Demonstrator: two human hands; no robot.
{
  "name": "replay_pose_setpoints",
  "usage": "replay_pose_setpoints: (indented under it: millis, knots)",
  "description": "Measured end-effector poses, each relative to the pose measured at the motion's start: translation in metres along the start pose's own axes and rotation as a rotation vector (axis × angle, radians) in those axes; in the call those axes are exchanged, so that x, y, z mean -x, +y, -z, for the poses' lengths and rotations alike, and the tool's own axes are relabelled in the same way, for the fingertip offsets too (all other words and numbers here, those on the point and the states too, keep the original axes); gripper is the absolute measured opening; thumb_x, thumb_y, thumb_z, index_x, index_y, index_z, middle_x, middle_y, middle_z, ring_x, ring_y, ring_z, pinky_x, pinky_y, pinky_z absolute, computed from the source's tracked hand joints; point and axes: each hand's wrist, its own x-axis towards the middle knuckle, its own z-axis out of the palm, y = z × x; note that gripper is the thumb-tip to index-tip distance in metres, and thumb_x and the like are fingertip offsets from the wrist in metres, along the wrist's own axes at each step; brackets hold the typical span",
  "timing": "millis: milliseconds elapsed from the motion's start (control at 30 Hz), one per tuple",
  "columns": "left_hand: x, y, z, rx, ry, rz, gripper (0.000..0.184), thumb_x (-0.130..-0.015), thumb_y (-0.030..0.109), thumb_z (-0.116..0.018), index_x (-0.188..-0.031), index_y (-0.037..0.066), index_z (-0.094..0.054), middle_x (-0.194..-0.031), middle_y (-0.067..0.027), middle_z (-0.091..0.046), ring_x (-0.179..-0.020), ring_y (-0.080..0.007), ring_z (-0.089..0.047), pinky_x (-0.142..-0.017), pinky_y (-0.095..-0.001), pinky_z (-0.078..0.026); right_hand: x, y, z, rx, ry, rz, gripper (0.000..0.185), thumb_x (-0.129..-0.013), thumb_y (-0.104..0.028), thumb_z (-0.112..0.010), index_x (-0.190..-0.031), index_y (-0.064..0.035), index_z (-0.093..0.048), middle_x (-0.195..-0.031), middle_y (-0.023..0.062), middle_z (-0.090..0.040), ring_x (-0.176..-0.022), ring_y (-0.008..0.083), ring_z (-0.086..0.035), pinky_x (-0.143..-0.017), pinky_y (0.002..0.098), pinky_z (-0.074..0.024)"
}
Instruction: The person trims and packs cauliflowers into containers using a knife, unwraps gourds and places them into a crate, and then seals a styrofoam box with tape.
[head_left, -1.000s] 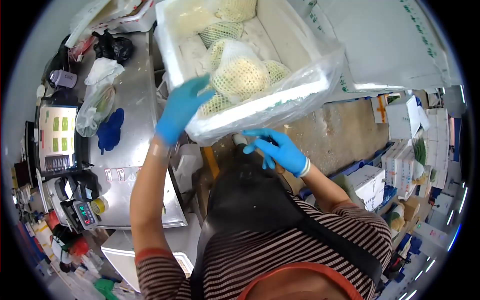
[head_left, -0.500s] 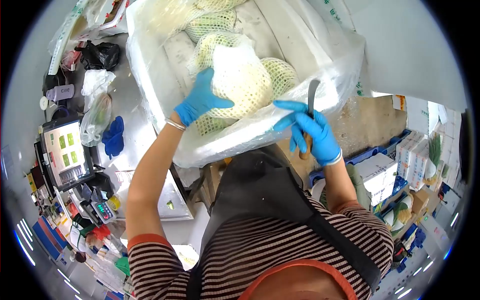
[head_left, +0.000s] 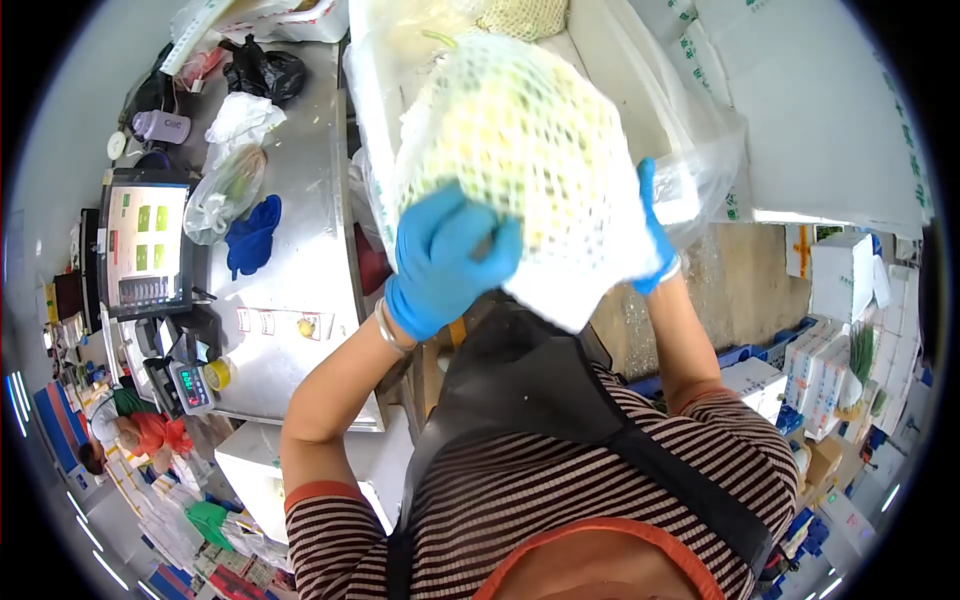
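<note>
A large pale cauliflower (head_left: 520,140) in a white foam net is held up above the box, close to my body. My left hand (head_left: 448,258), in a blue glove, has its fingers curled into the net at the lower left. At the right side, my right hand (head_left: 655,235), also blue-gloved, supports it; the thumb points up and the other fingers are hidden behind. White paper (head_left: 570,290) hangs from its lower side. No knife shows now. Behind is the white foam box (head_left: 625,70) with a plastic liner, with another netted head (head_left: 525,18) inside.
A steel table (head_left: 310,200) stands at the left, with a touch screen (head_left: 150,245), a blue glove (head_left: 252,237), a bagged vegetable (head_left: 230,190) and a black plastic bag (head_left: 262,70). White boxes (head_left: 840,275) are stacked at the right. Another person (head_left: 130,430) is far off at lower left.
The netted cauliflower has been lifted out of the box towards me. My right hand moved up to its side, and the curved knife it held is now out of sight.
</note>
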Motion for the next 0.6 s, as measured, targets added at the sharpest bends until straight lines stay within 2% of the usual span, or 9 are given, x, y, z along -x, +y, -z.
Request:
replay_pose_setpoints:
  millis: [33, 100, 167, 300, 367, 467, 500, 567, 600]
  knots:
    - [0.01, 0.003, 0.014, -0.105, -0.077, -0.271, 0.024, -0.06, 0.0, -0.072, -0.076, 0.015, -0.063, -0.076, -0.0006, -0.046, -0.069, -0.0195, -0.049, -0.052, -0.0293, -0.041, 0.004, 0.006, -0.01, -0.086, -0.115, -0.062, 0.08, -0.099, -0.065, -0.031, -0.151, -0.0045, -0.033, -0.145, 0.0181, -0.049, -0.129, 0.0273, -0.054, -0.103, 0.0369, -0.049]
    - [0.038, 0.017, 0.029, -0.195, -0.087, -0.377, 0.028, -0.059, 0.001, -0.07, -0.081, 0.017, -0.063, -0.077, -0.0016, -0.044, -0.069, -0.0196, -0.046, -0.053, -0.0293, -0.041, 0.003, 0.028, -0.008, 0.006, -0.28, -0.028, 0.084, -0.095, -0.064, -0.044, -0.154, -0.0065, -0.028, -0.152, 0.0171, -0.041, -0.136, 0.0309, -0.046, -0.113, 0.0422, -0.038]
    - [0.069, 0.022, 0.05, -0.299, -0.122, -0.395, 0.033, -0.062, 0.005, -0.071, -0.092, 0.015, -0.064, -0.089, -0.0032, -0.051, -0.08, -0.0237, -0.054, -0.061, -0.0319, -0.049, 0.004, 0.05, -0.019, 0.179, -0.265, -0.069, 0.085, -0.093, -0.062, -0.051, -0.153, -0.0062, -0.029, -0.151, 0.0164, -0.043, -0.134, 0.0309, -0.048, -0.112, 0.0425, -0.0395]
    - [0.101, 0.071, 0.118, -0.195, -0.337, -0.308, 0.036, -0.07, 0.011, -0.076, -0.103, 0.01, -0.063, -0.113, -0.0092, -0.058, -0.108, -0.0334, -0.059, -0.088, -0.0394, -0.055, 0.011, 0.107, -0.027, -0.181, -0.351, -0.285, 0.079, -0.09, -0.046, -0.061, -0.152, -0.006, -0.032, -0.15, 0.0182, -0.043, -0.133, 0.0305, -0.049, -0.111, 0.0426, -0.0411]
    - [0.114, 0.096, 0.168, 0.04, -0.362, -0.067, 0.048, -0.071, 0.016, -0.081, -0.113, 0.009, -0.06, -0.123, -0.0102, -0.058, -0.118, -0.0299, -0.057, -0.093, -0.0397, -0.053, 0.0, 0.14, -0.01, -0.18, -0.314, -0.379, 0.079, -0.087, -0.041, -0.064, -0.15, -0.004, -0.035, -0.146, 0.0198, -0.048, -0.129, 0.0318, -0.053, -0.111, 0.0437, -0.042]
    - [0.145, 0.063, 0.207, -0.074, 0.117, 0.359, 0.078, -0.071, 0.024, -0.084, -0.139, 0.007, -0.048, -0.135, -0.0095, -0.056, -0.122, -0.023, -0.055, -0.101, -0.0382, -0.046, -0.009, 0.178, -0.015, -0.144, -0.507, -0.667, 0.077, -0.085, -0.037, -0.066, -0.148, -0.0012, -0.038, -0.141, 0.021, -0.053, -0.124, 0.0331, -0.058, -0.109, 0.0446, -0.0438]
    - [0.149, 0.045, 0.212, -0.082, 0.07, 0.411, 0.081, -0.075, 0.016, -0.081, -0.145, 0.008, -0.041, -0.139, -0.0081, -0.054, -0.125, -0.0208, -0.053, -0.103, -0.0373, -0.045, -0.003, 0.189, -0.025, -0.046, -0.49, -0.724, 0.077, -0.085, -0.036, -0.066, -0.148, -0.001, -0.038, -0.141, 0.021, -0.053, -0.124, 0.0327, -0.057, -0.109, 0.044, -0.0434]
    - [0.188, 0.02, 0.22, 0.793, -0.153, 0.978, 0.086, -0.079, 0.018, -0.08, -0.152, 0.01, -0.034, -0.141, -0.0075, -0.054, -0.125, -0.0193, -0.052, -0.106, -0.0364, -0.042, 0.001, 0.215, -0.044, 0.18, -0.488, -0.841, 0.077, -0.085, -0.035, -0.067, -0.148, -0.0007, -0.038, -0.141, 0.021, -0.052, -0.126, 0.032, -0.056, -0.11, 0.0428, -0.0426]
    - [0.204, 0.022, 0.213, 0.809, -0.249, 0.895, 0.082, -0.082, 0.019, -0.078, -0.152, 0.01, -0.036, -0.138, -0.007, -0.055, -0.123, -0.0183, -0.053, -0.105, -0.0353, -0.043, 0.002, 0.234, -0.044, 0.249, -0.612, -0.816, 0.072, -0.088, -0.033, -0.065, -0.147, 0.0005, -0.041, -0.141, 0.0196, -0.053, -0.126, 0.0294, -0.055, -0.108, 0.0406, -0.0434]
